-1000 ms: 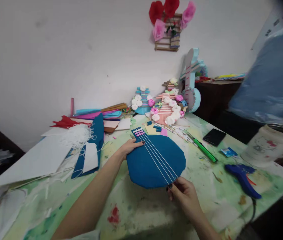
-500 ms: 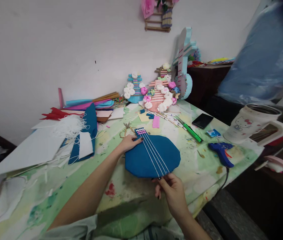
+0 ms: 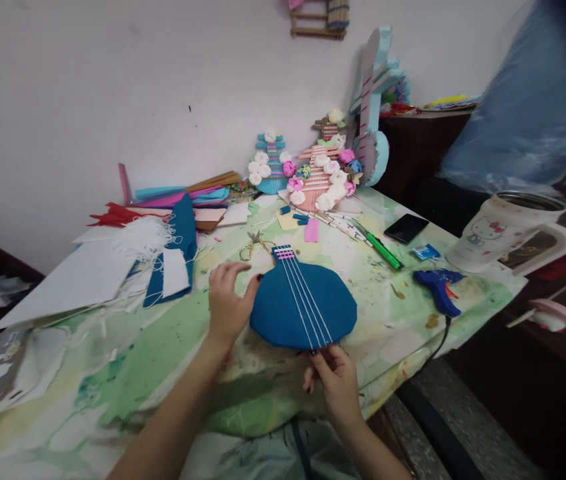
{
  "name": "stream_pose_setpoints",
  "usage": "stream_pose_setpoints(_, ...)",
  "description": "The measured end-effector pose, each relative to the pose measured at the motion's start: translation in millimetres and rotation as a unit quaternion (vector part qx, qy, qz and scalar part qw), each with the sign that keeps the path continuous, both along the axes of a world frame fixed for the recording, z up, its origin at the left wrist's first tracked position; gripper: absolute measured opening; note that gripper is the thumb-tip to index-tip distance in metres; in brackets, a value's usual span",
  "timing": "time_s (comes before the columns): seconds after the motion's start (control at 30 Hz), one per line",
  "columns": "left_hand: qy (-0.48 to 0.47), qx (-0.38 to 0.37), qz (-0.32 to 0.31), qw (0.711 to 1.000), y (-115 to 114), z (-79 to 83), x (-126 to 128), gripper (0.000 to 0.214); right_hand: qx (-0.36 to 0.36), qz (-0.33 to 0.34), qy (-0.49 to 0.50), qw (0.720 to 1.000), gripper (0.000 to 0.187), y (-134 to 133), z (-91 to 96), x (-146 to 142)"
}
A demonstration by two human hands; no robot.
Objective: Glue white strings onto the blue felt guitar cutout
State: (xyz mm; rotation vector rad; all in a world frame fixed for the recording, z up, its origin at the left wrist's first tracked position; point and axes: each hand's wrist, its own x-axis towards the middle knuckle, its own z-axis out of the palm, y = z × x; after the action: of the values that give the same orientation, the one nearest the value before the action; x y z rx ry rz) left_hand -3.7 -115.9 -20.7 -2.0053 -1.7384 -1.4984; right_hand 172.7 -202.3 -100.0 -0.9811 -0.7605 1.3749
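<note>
A flat blue paper instrument [image 3: 283,313], round-bodied with a short neck, lies in front of me with white strings running down its face and small pink and white bars at the neck. My right hand [image 3: 335,377] pinches its near edge where the strings end. At its left side is my left hand [image 3: 230,297], fingers spread and curved, the thumb close to the rim; whether the thumb touches I cannot tell. Gold-handled scissors [image 3: 255,245] lie just beyond the neck.
Behind stand several small flower-covered instruments [image 3: 320,173]. Left are white cord [image 3: 145,237] and white board [image 3: 73,280]. To the right lie a green cutter [image 3: 383,251], a phone [image 3: 406,229], a blue glue gun [image 3: 437,290] with a cable, and a large mug [image 3: 485,233].
My left hand has let go of the instrument near its neck and moved left and nearer me, fingers opening. My right hand stays at the near edge. The view has tilted down slightly.
</note>
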Motion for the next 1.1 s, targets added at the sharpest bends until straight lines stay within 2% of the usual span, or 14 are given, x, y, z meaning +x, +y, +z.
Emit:
stream_pose_setpoints(0.07,-0.03,0.087,-0.023,0.995,-42.9,-6.3,10.8,0.007,0.004,0.0,-0.003,1.0,0.036,-1.2,0.1,0.5)
stream_pose_setpoints(0.13,-0.035,0.116,-0.108,0.987,-78.7,-19.1,26.1,0.012,0.009,0.0,-0.006,1.0,0.035,-2.8,0.2,0.9)
stream_pose_setpoints(0.23,-0.03,0.027,-0.143,0.989,-107.4,-40.2,48.5,0.009,0.017,0.01,-0.011,1.0,0.031,-6.0,-0.5,1.6)
stream_pose_setpoints(0.3,-0.045,-0.036,-0.125,0.99,-111.3,-49.8,58.9,0.002,0.022,0.019,-0.017,0.999,0.029,-8.5,-1.2,2.4)
stream_pose_setpoints(0.37,-0.067,-0.071,-0.102,0.99,-109.0,-54.7,66.2,0.007,0.023,0.024,-0.021,0.999,0.028,-10.9,-1.2,3.9)
stream_pose_setpoints(0.5,-0.111,-0.106,-0.092,0.984,-102.9,-57.1,78.1,0.015,0.026,0.031,-0.029,0.999,0.027,-14.4,3.4,7.4)
stream_pose_setpoints(0.73,-0.231,-0.145,-0.101,0.957,-102.1,-63.1,92.5,0.013,0.016,0.06,-0.069,0.996,0.025,-18.9,4.0,13.0)
stream_pose_setpoints(0.83,-0.236,-0.14,-0.094,0.957,-101.4,-63.4,92.0,0.013,0.031,-0.02,-0.199,0.979,0.024,-15.7,4.2,36.6)
stream_pose_setpoints(0.87,-0.232,-0.136,-0.093,0.959,-101.1,-63.0,91.2,0.013,0.051,-0.086,-0.269,0.958,0.024,-12.0,6.6,50.2)
stream_pose_setpoints(0.9,-0.227,-0.132,-0.091,0.96,-100.7,-62.5,90.3,0.014,0.079,-0.175,-0.344,0.919,0.022,-6.6,10.4,66.5)
stream_pose_setpoints(0.97,-0.219,-0.126,-0.091,0.963,-100.3,-61.6,88.8,0.014,0.104,-0.346,-0.478,0.801,0.02,9.0,21.1,104.6)
stream_pose_setpoints(1.0,-0.217,-0.125,-0.091,0.964,-100.3,-61.3,88.2,0.014,0.093,-0.399,-0.527,0.745,0.023,18.6,27.0,124.6)
stream_pose_setpoints(1.07,-0.215,-0.123,-0.092,0.964,-100.3,-61.2,87.7,0.014,0.04,-0.43,-0.619,0.656,0.037,38.9,36.9,161.7)
stream_pose_setpoints(1.1,-0.215,-0.123,-0.092,0.964,-100.3,-61.3,87.9,0.014,-0.003,-0.423,-0.649,0.633,0.05,48.6,39.8,177.1)
